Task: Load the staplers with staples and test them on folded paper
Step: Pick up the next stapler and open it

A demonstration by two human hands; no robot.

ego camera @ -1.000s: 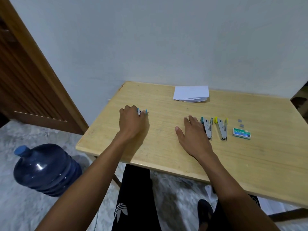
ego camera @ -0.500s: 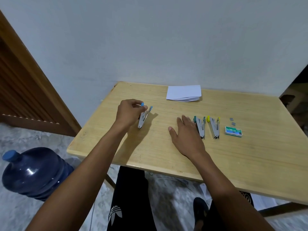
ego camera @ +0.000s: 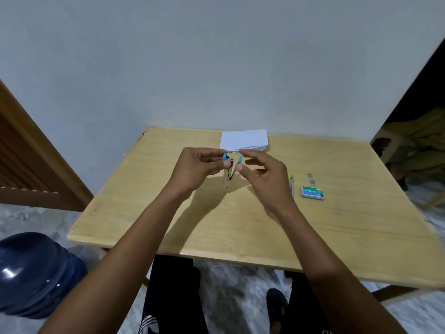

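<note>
A small blue-tipped stapler [ego camera: 230,171] hangs opened in a V above the middle of the wooden table [ego camera: 349,225]. My left hand [ego camera: 196,168] pinches its left arm near the blue tip. My right hand [ego camera: 265,177] pinches the right arm between thumb and forefinger. A yellow-tipped stapler [ego camera: 292,183] lies on the table, partly hidden behind my right hand. To its right sit a green staple box [ego camera: 312,192] and two loose staple strips [ego camera: 311,178]. Folded white paper [ego camera: 244,140] lies at the far edge.
A grey wall stands behind the table. A wooden door [ego camera: 29,153] is at the left. A dark blue water jug [ego camera: 31,273] stands on the floor at the lower left. My legs and a foot show under the near edge.
My left hand lifted the blue stapler off the table toward the middle. My right hand left the tabletop beside the other staplers and took hold of the blue stapler's other arm.
</note>
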